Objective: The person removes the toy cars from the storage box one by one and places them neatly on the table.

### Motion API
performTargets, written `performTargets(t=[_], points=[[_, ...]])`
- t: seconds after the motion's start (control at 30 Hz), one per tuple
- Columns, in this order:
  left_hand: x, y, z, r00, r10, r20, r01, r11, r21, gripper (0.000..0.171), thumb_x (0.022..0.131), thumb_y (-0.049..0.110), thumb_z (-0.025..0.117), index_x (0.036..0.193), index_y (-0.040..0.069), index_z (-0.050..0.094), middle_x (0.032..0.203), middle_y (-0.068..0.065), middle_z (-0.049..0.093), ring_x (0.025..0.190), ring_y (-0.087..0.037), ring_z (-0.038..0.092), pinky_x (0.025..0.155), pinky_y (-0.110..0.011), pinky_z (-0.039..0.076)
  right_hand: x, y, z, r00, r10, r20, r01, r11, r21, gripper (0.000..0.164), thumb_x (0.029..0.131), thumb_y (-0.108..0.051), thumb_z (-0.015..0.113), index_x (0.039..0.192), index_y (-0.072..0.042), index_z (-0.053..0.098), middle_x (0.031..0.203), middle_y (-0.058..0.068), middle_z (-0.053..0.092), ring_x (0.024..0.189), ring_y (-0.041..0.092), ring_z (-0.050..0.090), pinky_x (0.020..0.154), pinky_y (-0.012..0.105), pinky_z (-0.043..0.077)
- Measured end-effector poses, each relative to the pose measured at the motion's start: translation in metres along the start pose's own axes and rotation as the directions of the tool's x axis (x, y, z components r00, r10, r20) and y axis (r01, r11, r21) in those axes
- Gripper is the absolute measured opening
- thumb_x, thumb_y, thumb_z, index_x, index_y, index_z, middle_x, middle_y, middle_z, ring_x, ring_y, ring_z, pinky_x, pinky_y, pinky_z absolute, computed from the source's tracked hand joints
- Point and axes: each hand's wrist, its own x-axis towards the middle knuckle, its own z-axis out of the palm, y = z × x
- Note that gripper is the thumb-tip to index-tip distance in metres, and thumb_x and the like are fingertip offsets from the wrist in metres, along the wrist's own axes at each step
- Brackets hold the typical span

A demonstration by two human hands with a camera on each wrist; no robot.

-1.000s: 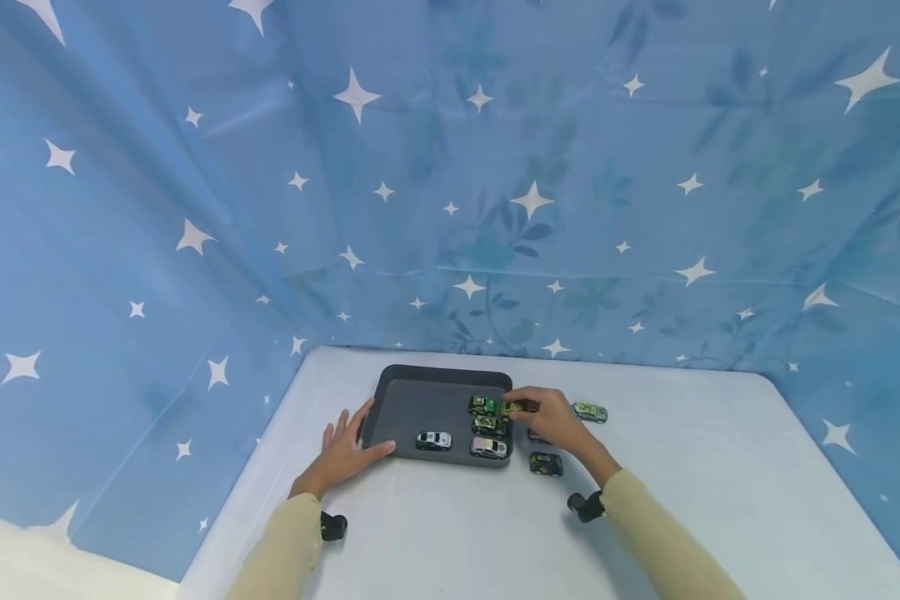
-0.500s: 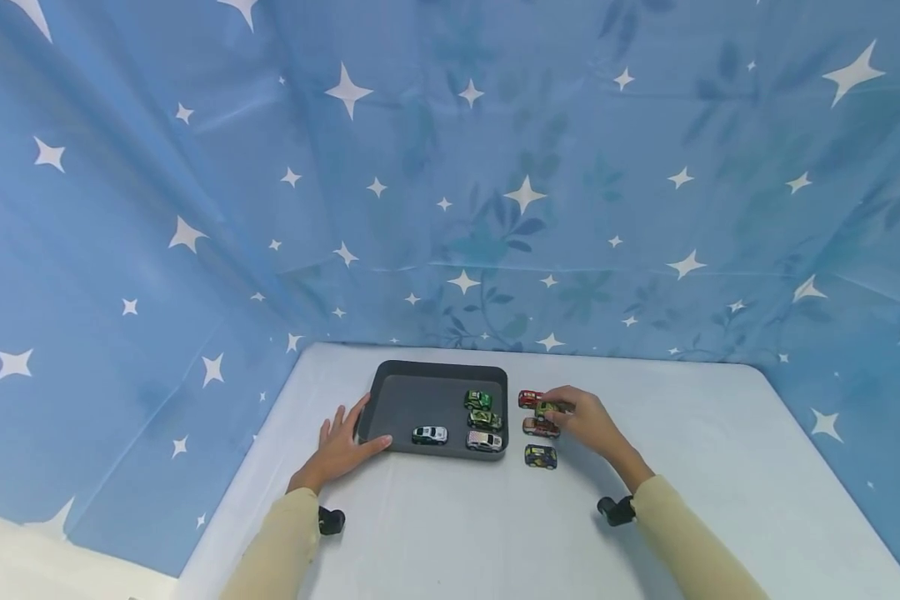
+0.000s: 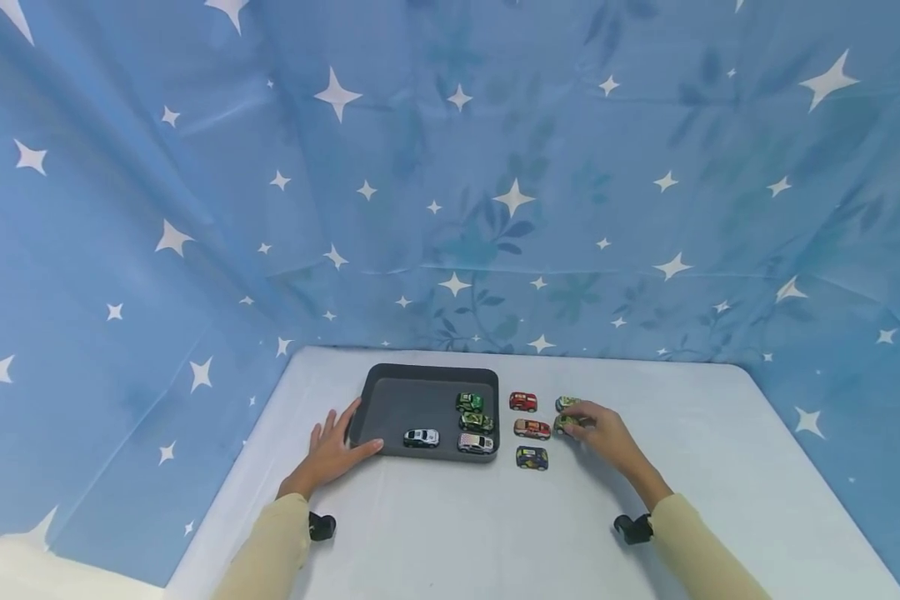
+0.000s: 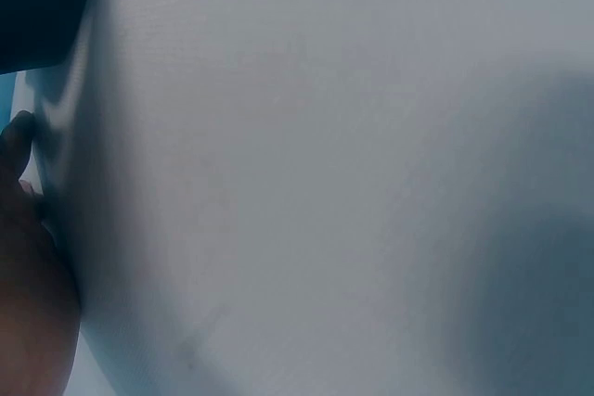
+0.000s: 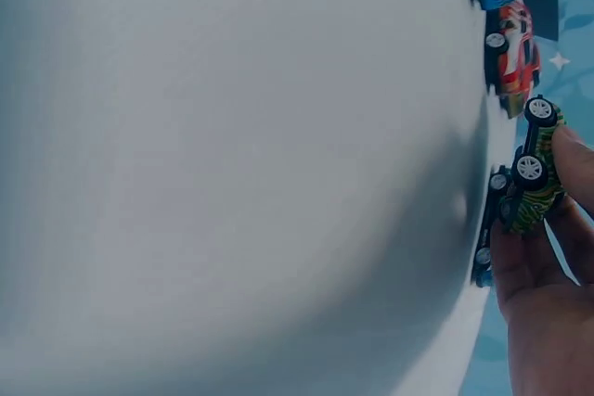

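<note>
Pinching a green car [image 5: 544, 157] in right fingers [image 5: 517, 266] toward the far tabletop [image 3: 450, 517] edge (with left fingers [image 3: 345, 421] spread at the tray [image 3: 412, 404]). Seemingly placing; calls for lowering level, then release.

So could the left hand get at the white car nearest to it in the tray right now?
Probably yes. The left hand is at the left end of the tray, its thumb pointing toward that white car, and no other car lies between them.
</note>
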Motion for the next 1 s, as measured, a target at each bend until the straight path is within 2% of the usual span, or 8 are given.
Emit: performTargets(t=[0.23, 0.47, 0.87, 1.0], points=[[-0.001, -0.005, 0.002, 1.0, -0.007, -0.006, 0.007, 1.0, 0.007, 0.101, 0.082, 0.067, 0.064, 0.158, 0.034, 0.007, 0.163, -0.016, 0.01, 0.149, -0.039, -0.005, 0.115, -0.059, -0.012, -0.003, 0.008, 0.003, 0.998, -0.058, -0.014, 0.057, 0.998, -0.029, 0.025, 0.085, -0.007, 0.074, 0.11, -0.009, 0.072, 0.112, 0.011, 0.068, 0.111, 0.035, 0.061, 0.098, 0.054, 0.047], [0.001, -0.002, -0.001, 1.0, 0.005, 0.0, -0.005, 1.0, -0.011, 0.099, 0.082, 0.066, 0.064, 0.158, 0.035, 0.007, 0.163, -0.016, 0.01, 0.149, -0.039, -0.006, 0.115, -0.06, -0.012, -0.002, 0.018, 0.002, 0.996, -0.087, -0.022, 0.085, 0.994, -0.065, 0.028, 0.084, -0.004, 0.075, 0.111, -0.008, 0.072, 0.117, 0.015, 0.068, 0.119, 0.041, 0.056, 0.103, 0.058, 0.04], [0.004, -0.004, 0.002, 1.0, 0.0, -0.005, 0.0, 1.0, 0.013, 0.1, 0.082, 0.068, 0.064, 0.158, 0.034, 0.008, 0.163, -0.015, 0.012, 0.149, -0.038, -0.005, 0.116, -0.058, -0.011, -0.003, 0.016, -0.003, 0.999, -0.031, 0.011, 0.032, 0.998, -0.057, 0.034, 0.085, -0.005, 0.073, 0.119, -0.009, 0.07, 0.128, 0.022, 0.062, 0.129, 0.048, 0.045, 0.108, 0.062, 0.031], [0.003, -0.003, 0.001, 1.0, 0.007, -0.004, -0.007, 1.0, 0.001, 0.1, 0.082, 0.066, 0.065, 0.158, 0.033, 0.009, 0.163, -0.016, 0.013, 0.149, -0.039, -0.005, 0.115, -0.059, -0.012, -0.003, 0.014, -0.002, 1.0, 0.018, 0.002, -0.017, 0.999, -0.033, 0.035, 0.085, -0.012, 0.075, 0.12, -0.009, 0.069, 0.128, 0.019, 0.062, 0.125, 0.044, 0.051, 0.103, 0.06, 0.039]])
